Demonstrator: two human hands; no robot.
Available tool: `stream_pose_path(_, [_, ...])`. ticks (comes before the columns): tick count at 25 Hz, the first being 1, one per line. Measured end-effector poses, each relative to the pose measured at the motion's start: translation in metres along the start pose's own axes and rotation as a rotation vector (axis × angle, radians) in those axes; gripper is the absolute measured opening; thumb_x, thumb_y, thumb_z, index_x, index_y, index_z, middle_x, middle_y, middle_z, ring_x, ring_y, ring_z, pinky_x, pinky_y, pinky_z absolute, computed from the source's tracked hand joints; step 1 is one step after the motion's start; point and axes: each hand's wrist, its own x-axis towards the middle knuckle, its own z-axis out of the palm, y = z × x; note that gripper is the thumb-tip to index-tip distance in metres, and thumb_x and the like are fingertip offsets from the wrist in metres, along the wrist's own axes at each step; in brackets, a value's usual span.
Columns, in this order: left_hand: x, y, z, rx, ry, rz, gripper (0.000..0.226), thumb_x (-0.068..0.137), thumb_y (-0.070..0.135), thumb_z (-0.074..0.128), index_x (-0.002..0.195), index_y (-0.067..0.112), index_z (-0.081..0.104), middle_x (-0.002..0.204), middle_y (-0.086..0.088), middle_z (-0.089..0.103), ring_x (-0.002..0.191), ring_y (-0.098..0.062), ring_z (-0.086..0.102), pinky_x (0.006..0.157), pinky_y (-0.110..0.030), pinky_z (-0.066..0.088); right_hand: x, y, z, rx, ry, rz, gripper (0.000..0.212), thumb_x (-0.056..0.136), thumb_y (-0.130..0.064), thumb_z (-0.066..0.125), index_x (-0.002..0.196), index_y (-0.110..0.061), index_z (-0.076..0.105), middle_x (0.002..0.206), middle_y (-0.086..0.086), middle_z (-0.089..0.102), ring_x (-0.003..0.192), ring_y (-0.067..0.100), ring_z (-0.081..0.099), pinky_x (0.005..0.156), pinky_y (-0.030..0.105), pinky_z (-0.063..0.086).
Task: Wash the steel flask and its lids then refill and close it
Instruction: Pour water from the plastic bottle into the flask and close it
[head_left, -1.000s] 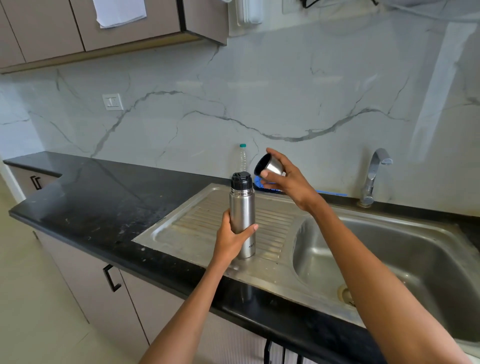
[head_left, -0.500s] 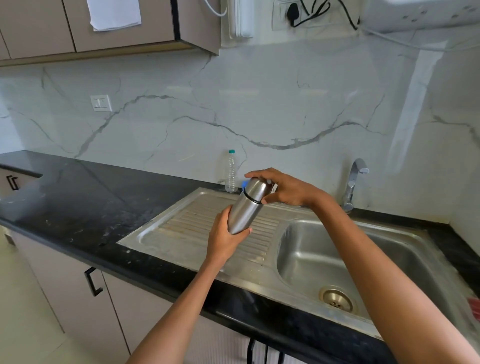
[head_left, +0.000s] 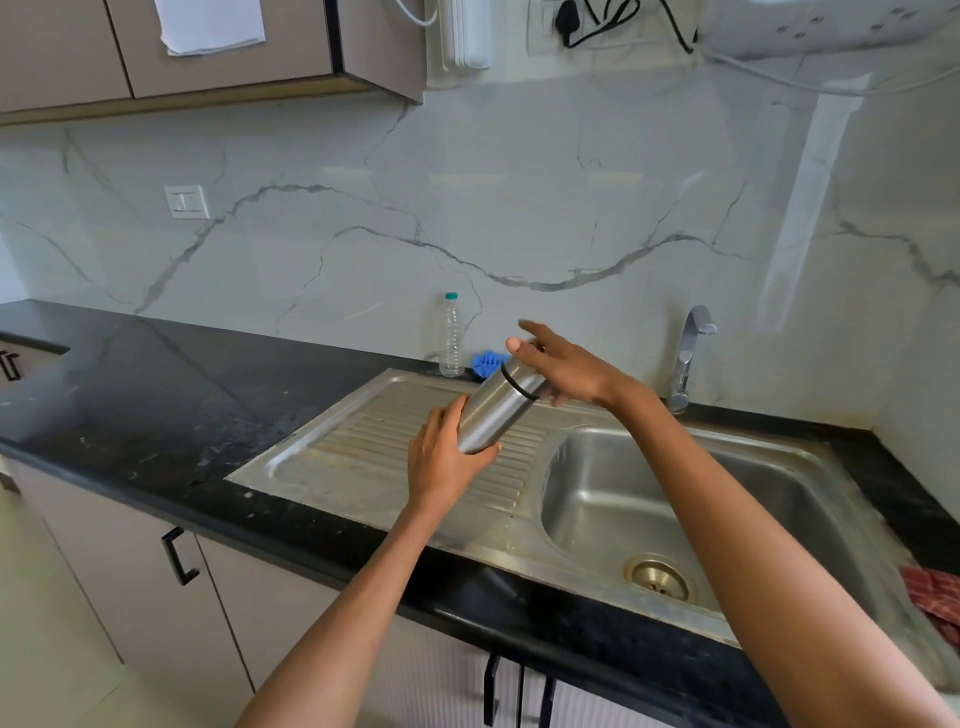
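Flask showing brushed steel; sink showing dull, scuffed steel; countertop appearing glossy black speckled stone.

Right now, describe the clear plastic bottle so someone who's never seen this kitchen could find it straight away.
Start at the steel sink set in the black counter and follow its ribbed drainboard back to the marble wall. The plastic bottle stands upright there on the counter, just left of a blue brush. It is the only see-through thing, with a small teal cap.
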Motion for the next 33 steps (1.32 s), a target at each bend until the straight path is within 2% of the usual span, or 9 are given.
stream_pose_path(4, [0.002, 0.003, -0.007, -0.050, -0.041, -0.022, 0.087, 0.076, 0.057, 0.083, 0.147, 0.027, 0.043, 0.130, 0.000, 0.056, 0.103, -0.018, 0.061, 0.079, -0.036, 0.056, -0.002, 0.027, 0.007, -0.275, 0.189, -0.365, 0.045, 0.099, -0.059, 0.051, 0.140, -0.040, 0.050, 0.123, -0.003, 0.057, 0.102, 0.016, 0.060, 0.089, 0.035, 0.052])
stream_pose_path(8, [-0.001, 0.002, -0.001, 0.131, -0.042, 0.160, 0.088, 0.074, 0.055, 0.085, 0.147, 0.024, 0.047, 0.127, -0.004, 0.060, 0.103, -0.024, 0.063, 0.083, -0.041, 0.055, -0.004, 0.030, 0.002, -0.507, 0.283, 0.020, 0.080, 0.085, -0.090, 0.020, 0.089, -0.023, 0.063, 0.076, 0.002, 0.065, 0.074, 0.027, 0.064, 0.069, 0.036, 0.050])
stream_pose_path(11, [-0.002, 0.010, 0.003, 0.056, -0.088, 0.112, 0.089, 0.075, 0.054, 0.085, 0.148, 0.025, 0.045, 0.129, -0.002, 0.058, 0.104, -0.020, 0.061, 0.085, -0.040, 0.055, -0.019, 0.042, -0.008, -0.088, 0.083, 0.094, 0.075, 0.086, -0.089, 0.024, 0.123, -0.036, 0.060, 0.083, 0.004, 0.073, 0.074, 0.027, 0.070, 0.075, 0.042, 0.057])
stream_pose_path(15, [-0.002, 0.018, 0.000, -0.151, -0.211, 0.037, 0.088, 0.074, 0.057, 0.084, 0.147, 0.034, 0.041, 0.130, 0.008, 0.054, 0.105, -0.013, 0.060, 0.082, -0.035, 0.057, -0.030, 0.066, -0.016, -0.478, 0.268, -0.344, 0.056, 0.098, -0.070, 0.038, 0.150, -0.047, 0.035, 0.132, -0.008, 0.057, 0.093, 0.010, 0.064, 0.074, 0.032, 0.052])
stream_pose_path(17, [-0.004, 0.022, 0.002, -0.205, -0.219, 0.039, 0.087, 0.074, 0.057, 0.084, 0.147, 0.035, 0.041, 0.131, 0.009, 0.053, 0.106, -0.012, 0.060, 0.083, -0.035, 0.057, -0.025, 0.061, -0.012, -0.516, 0.327, -0.405, 0.057, 0.097, -0.072, 0.030, 0.139, -0.037, 0.048, 0.119, -0.006, 0.063, 0.084, 0.014, 0.064, 0.066, 0.032, 0.051])
stream_pose_path(21, [-0.005, 0.022, 0.006, -0.059, -0.133, 0.055, 0.090, 0.075, 0.057, 0.083, 0.149, 0.029, 0.040, 0.132, 0.002, 0.055, 0.104, -0.017, 0.061, 0.082, -0.040, 0.058, -0.010, 0.031, -0.005, -0.601, 0.371, 0.035, 0.088, 0.085, -0.089, 0.012, 0.089, -0.016, 0.061, 0.071, 0.003, 0.063, 0.069, 0.025, 0.061, 0.062, 0.034, 0.045])
stream_pose_path(26, [0.000, 0.015, -0.008, -0.364, -0.263, 0.000, 0.083, 0.074, 0.052, 0.086, 0.144, 0.039, 0.044, 0.126, 0.014, 0.059, 0.105, -0.005, 0.062, 0.085, -0.035, 0.059, -0.018, 0.033, -0.012, -0.411, 0.198, -0.307, 0.064, 0.094, -0.076, 0.037, 0.148, -0.040, 0.041, 0.131, -0.007, 0.059, 0.092, 0.013, 0.064, 0.075, 0.032, 0.052])
stream_pose_path(29, [0.004, 0.018, -0.020, -0.362, -0.355, 0.060, 0.081, 0.075, 0.046, 0.087, 0.143, 0.036, 0.044, 0.122, 0.014, 0.059, 0.106, -0.008, 0.063, 0.085, -0.033, 0.059, -0.011, 0.034, -0.006, -0.487, 0.400, -0.546, 0.048, 0.094, -0.068, 0.044, 0.119, -0.033, 0.063, 0.102, -0.009, 0.065, 0.070, 0.014, 0.059, 0.059, 0.032, 0.050])
stream_pose_path(33, [-0.014, 0.028, -0.011, -0.174, -0.204, 0.016, 0.084, 0.075, 0.055, 0.082, 0.144, 0.031, 0.041, 0.119, 0.011, 0.059, 0.095, -0.011, 0.064, 0.077, -0.032, 0.057, -0.002, 0.005, 0.002, -0.629, 0.462, -0.263, 0.053, 0.090, -0.069, 0.038, 0.092, -0.024, 0.066, 0.070, 0.000, 0.061, 0.071, 0.030, 0.062, 0.060, 0.031, 0.038])
